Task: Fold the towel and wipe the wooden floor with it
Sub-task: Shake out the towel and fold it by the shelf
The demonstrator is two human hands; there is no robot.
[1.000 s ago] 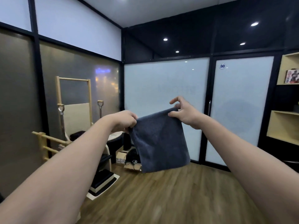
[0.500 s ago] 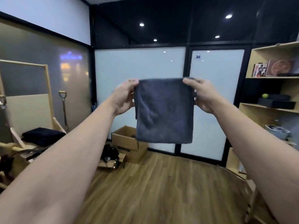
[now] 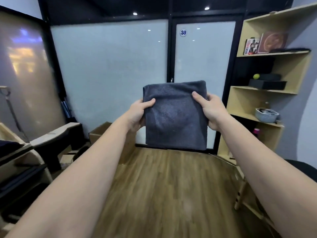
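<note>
A dark grey towel [image 3: 175,121], folded into a rough square, hangs in the air in front of me at arm's length. My left hand [image 3: 138,114] grips its left edge, thumb on the near face and fingers behind. My right hand [image 3: 210,109] grips the right edge the same way. The fold forms the top edge, and the lower edge hangs free above the wooden floor [image 3: 163,194], which stretches below and toward me.
A wooden shelf unit [image 3: 274,93] with books, a black box and a basket stands at the right. A cardboard box [image 3: 101,133] sits on the floor by the frosted glass wall [image 3: 111,69]. Wooden furniture [image 3: 34,148] crowds the left side.
The view has swung right and down. Both hands slid from the towel's top corners down to its side edges, and the towel now sits lower, with the top folded over.
</note>
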